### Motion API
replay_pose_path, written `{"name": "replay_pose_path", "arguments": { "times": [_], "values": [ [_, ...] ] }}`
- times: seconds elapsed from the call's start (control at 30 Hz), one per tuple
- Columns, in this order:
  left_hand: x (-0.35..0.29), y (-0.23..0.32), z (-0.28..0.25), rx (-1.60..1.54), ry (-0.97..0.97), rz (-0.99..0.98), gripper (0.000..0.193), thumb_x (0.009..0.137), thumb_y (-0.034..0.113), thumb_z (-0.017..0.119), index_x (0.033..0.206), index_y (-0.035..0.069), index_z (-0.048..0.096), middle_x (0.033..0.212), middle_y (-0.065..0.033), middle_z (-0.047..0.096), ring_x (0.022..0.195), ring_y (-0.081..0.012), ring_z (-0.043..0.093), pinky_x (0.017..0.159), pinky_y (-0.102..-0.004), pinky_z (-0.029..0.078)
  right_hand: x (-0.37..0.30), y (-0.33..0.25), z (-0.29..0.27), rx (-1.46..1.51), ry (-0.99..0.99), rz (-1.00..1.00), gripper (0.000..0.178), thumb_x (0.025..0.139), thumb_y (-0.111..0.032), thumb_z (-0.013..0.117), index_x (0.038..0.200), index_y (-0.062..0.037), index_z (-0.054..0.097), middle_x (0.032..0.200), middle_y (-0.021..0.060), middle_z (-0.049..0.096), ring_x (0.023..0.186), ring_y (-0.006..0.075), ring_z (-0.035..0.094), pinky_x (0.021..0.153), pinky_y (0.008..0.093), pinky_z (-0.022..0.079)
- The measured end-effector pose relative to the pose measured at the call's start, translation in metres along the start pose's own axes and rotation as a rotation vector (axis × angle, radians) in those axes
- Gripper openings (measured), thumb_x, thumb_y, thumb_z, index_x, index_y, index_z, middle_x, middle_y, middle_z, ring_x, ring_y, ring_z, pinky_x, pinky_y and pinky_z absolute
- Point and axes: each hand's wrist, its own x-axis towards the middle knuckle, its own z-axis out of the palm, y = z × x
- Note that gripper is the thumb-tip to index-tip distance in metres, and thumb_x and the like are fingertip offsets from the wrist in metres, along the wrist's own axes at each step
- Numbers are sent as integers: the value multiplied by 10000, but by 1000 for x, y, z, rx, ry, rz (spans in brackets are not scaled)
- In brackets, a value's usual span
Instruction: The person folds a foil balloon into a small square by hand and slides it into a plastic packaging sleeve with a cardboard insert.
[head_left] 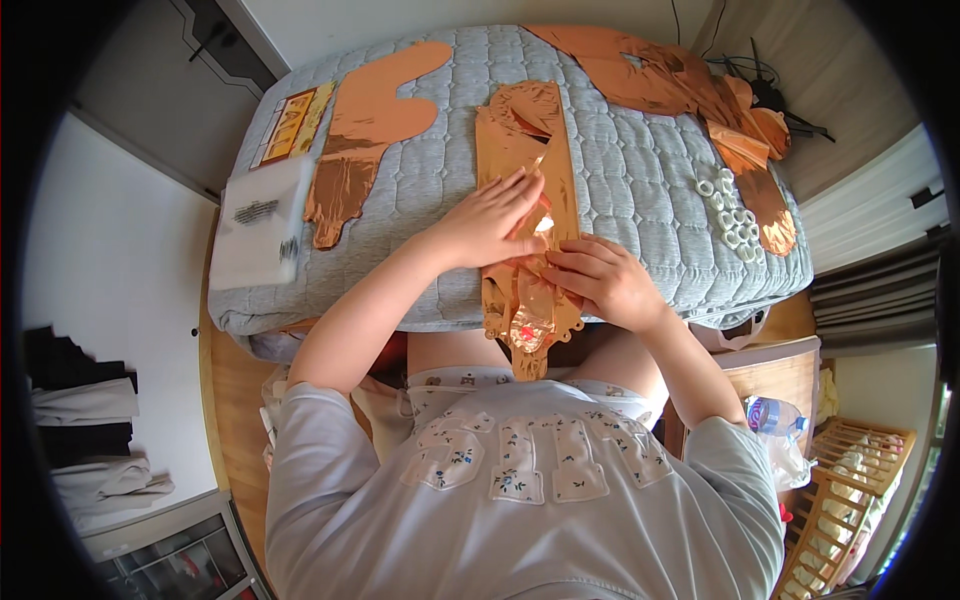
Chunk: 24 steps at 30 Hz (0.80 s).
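Observation:
A flat, uninflated copper-coloured foil balloon (528,185) lies lengthwise in front of me, its sides folded inward and creased. The narrow tail end hangs over the near edge of the bed, above my lap. My left hand (495,222) rests flat on the foil's left half, fingers stretched toward the far end. On the right edge, a little nearer to me, the bent fingers of my right hand (605,282) grip the foil; its thumb is mostly hidden. Shiny wrinkles and a reddish reflection show between the hands.
The grey quilted mattress (610,150) carries another flat copper balloon (365,125) at left, beside a yellow printed packet (293,125) and a white translucent pouch (258,225). More copper foil (660,75) lies far right, near several white rings (735,215). A bottle (775,416) stands at lower right.

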Motion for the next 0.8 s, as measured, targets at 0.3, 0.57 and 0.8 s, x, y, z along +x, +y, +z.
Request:
{"name": "replay_pose_path", "arguments": {
  "times": [0.3, 0.57, 0.8],
  "values": [
    [-45, -8, -31, -836, 160, 306, 1009, 943, 689, 590, 1652, 81, 208, 1708, -124, 250, 1591, -281, 185, 1276, -467, 223, -5, -5, 5, 53, 74, 22, 494, 681, -122, 785, 1173, -95, 748, 1220, 48, 704, 1175, 299, 656, 980, 444, 556],
    [-76, 38, -15, -186, -6, 231, 1011, 754, 464, 823, 1571, 105, 348, 1664, -88, 344, 1559, -276, 284, 1270, -492, 270, -9, -9, 0, 115, 47, 56, 490, 670, -99, 793, 1158, -99, 754, 1228, 56, 703, 1178, 310, 651, 988, 450, 546],
    [-75, 38, 0, -179, 147, 220, 566, 810, -10, 682, 1349, 103, 549, 1532, -85, 541, 1468, -273, 457, 1216, -480, 386, -8, -12, -3, 166, 31, 139, 577, 684, -36, 779, 1252, -95, 701, 1276, 78, 674, 1207, 322, 629, 1016, 442, 513]
  ]
}}
